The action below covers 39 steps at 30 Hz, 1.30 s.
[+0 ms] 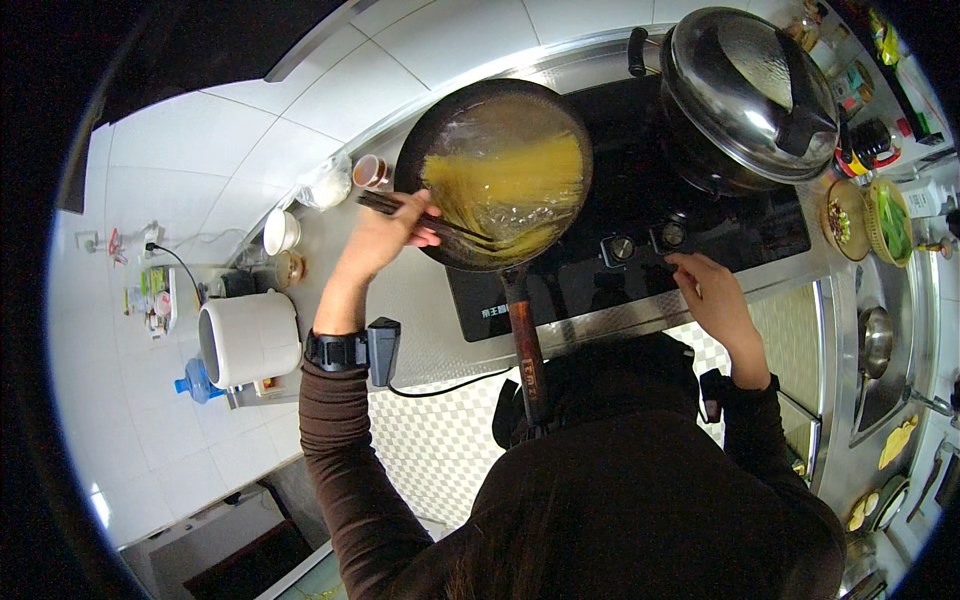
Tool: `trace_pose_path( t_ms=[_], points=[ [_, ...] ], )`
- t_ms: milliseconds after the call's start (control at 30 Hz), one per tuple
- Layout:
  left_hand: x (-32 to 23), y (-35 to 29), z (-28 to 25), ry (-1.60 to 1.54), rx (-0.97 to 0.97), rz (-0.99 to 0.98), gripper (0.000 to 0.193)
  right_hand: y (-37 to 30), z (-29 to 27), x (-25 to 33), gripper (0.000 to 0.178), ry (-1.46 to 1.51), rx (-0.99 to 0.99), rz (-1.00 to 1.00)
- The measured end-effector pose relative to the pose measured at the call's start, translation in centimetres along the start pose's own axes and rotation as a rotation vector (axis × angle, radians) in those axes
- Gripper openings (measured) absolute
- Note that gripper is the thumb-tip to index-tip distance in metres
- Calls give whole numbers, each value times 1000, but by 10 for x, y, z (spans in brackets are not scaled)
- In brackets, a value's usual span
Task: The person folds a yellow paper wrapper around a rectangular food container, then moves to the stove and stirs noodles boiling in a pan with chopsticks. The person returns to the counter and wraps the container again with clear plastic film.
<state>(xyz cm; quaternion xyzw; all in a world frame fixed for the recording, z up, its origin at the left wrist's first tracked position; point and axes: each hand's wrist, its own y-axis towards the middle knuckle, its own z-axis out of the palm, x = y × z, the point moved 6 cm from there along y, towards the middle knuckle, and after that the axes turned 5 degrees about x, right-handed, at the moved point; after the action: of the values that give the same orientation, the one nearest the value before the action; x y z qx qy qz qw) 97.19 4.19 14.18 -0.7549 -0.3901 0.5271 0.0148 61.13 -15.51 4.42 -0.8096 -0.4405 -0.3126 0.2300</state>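
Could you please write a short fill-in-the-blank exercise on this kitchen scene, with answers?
The left grip holds a pair of ____, tips down in the pan.
The right grip is near a round ____ on the cooktop.
The strands in the pan are ____ in colour.
A shiny ____ covers the large pot.

Missing words: chopsticks; knob; yellow; lid.

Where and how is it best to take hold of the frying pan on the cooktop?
Probably best by the long brown handle of the frying pan, from the person's own side: it points toward the person and reaches past the counter's front edge. The right hand, by a knob, seems better, since the left hand holds chopsticks.
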Motion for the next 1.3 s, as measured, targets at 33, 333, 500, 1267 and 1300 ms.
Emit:
trace_pose_path(
  t_ms=[33,333,500,1267,1300],
  points=[
    [1,-3,-11,-4,-54,30,33,0,0,2,23,4,-8,-15],
    [52,53,-48,-181,-389,147,22,-5,0,5,24,-1,-46,-50],
    [52,78,-10,-410,-295,76,25,-12,-3,-1,23,35,-17,47],
    [19,53,35,-283,-102,101,13,-18,-3,4,24,16,-13,13],
    [23,48,29,-289,-116,96,12,-18,-1,2,25,9,8,44]
  ],
)
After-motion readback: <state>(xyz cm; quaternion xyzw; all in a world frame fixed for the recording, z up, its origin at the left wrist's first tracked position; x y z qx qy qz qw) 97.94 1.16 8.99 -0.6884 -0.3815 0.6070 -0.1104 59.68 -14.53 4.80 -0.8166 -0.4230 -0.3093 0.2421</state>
